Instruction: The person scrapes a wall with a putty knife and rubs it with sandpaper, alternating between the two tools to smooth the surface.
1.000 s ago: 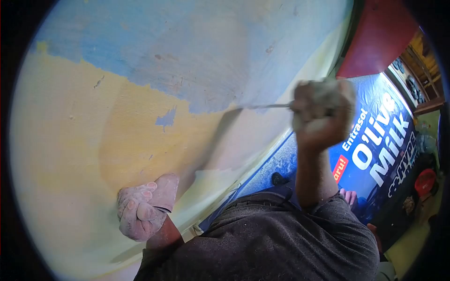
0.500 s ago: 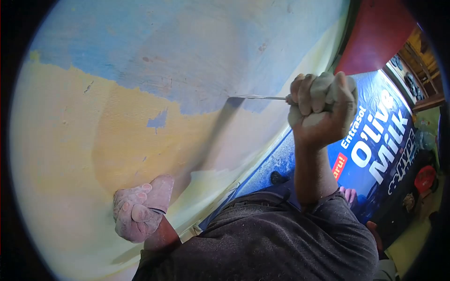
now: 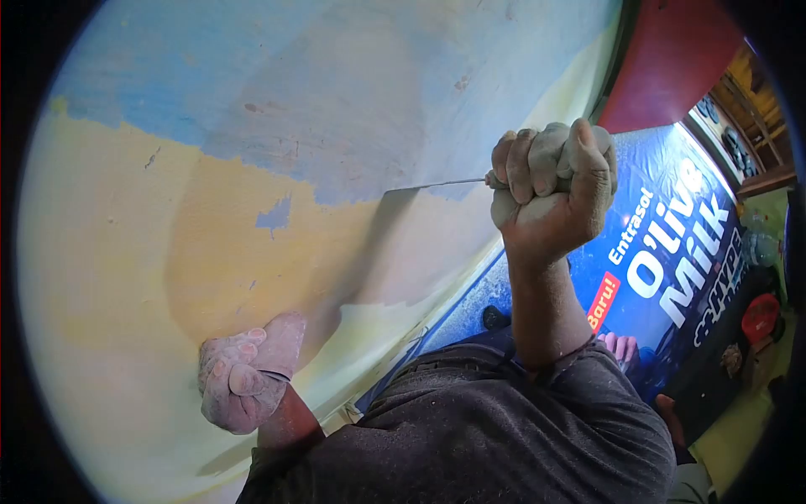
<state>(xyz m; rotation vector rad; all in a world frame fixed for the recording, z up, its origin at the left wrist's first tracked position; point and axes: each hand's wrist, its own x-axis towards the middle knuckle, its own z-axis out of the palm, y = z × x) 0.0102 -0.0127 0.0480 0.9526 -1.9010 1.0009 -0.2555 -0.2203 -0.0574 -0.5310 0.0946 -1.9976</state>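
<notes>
My right hand, coated in pale dust, is wrapped round the handle of a putty knife. Its thin blade is seen edge-on, with the tip against the wall near the border between worn blue paint and the yellow below. A long shadow trails from the blade down the surface. Lower left, my left hand is closed round a dusty, flat piece of sandpaper, close to the yellow part of the wall. The handle is mostly hidden by my fingers.
A blue banner with white lettering hangs or lies at the right, beneath a red panel. Beyond it are a red round object, clear plastic bottles and a wooden shelf. Small dents and a blue patch mark the wall.
My right hand has moved left with the putty knife, and the blade tip has slid left and down towards the yellow area. My left hand has barely moved.
</notes>
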